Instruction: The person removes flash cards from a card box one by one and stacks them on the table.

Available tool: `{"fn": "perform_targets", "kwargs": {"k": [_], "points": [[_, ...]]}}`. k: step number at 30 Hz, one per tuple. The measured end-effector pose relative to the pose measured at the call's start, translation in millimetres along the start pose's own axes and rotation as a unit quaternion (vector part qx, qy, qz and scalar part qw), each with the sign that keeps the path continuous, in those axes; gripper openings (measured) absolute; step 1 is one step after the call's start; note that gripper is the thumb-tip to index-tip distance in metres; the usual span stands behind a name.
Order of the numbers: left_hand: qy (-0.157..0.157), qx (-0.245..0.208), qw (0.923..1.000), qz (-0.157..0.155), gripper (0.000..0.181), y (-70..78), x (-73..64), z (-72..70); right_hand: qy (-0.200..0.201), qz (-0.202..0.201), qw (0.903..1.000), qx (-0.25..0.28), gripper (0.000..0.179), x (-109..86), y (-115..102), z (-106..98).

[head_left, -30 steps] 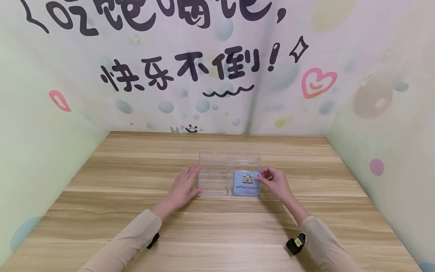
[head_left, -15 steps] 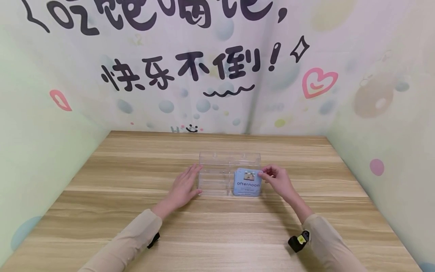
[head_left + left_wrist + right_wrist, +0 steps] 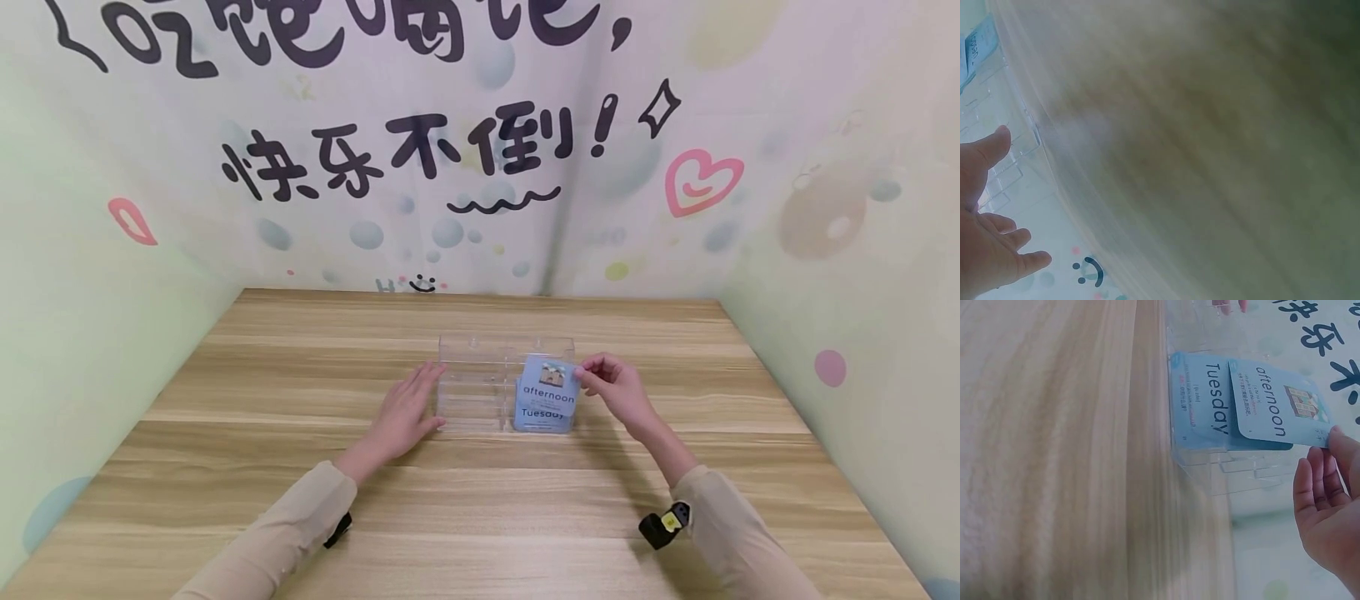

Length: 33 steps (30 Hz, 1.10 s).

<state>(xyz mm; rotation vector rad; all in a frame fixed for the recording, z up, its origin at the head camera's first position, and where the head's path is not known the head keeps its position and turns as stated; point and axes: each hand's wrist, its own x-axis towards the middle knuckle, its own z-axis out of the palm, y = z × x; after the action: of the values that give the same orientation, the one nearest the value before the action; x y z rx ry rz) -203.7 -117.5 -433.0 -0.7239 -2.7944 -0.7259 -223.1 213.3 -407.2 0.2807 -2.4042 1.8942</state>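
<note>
The rack [image 3: 471, 408] is glossy plastic, the cards [image 3: 547, 393] smooth paper.

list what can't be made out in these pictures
- Upper part of the Tuesday card: hidden by the afternoon card in the head and right wrist views.
- The afternoon card's fine print: too small in the head view.
- Table grain: blurred in the left wrist view.
- Rest of the left hand: cut off by that view's left edge.

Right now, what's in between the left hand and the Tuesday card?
The left section of the clear rack lies between the left hand and the Tuesday card. The head view shows it, with no cards in that section.
</note>
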Motion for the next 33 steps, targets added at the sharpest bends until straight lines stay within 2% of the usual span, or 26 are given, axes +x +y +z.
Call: {"fn": "perform_targets", "kwargs": {"k": [11, 23, 33], "points": [[0.004, 0.0, 1.0, 0.005, 0.081, -1.2, -2.1, 0.0, -0.004, -0.017, 0.9997, 0.017, 0.017, -3.8, -12, -3], [-0.004, 0.004, 1.0, 0.0, 0.081, -1.8, -3.0, 1.9, -0.014, -0.002, 0.9992, 0.038, 0.015, -14.3, -21, -3], [-0.017, 0.015, 0.9997, -0.007, 0.08, 0.3, -3.6, 1.2, -0.037, 0.003, 0.9992, 0.015, 0.02, -31.3, -24, -10]]}}
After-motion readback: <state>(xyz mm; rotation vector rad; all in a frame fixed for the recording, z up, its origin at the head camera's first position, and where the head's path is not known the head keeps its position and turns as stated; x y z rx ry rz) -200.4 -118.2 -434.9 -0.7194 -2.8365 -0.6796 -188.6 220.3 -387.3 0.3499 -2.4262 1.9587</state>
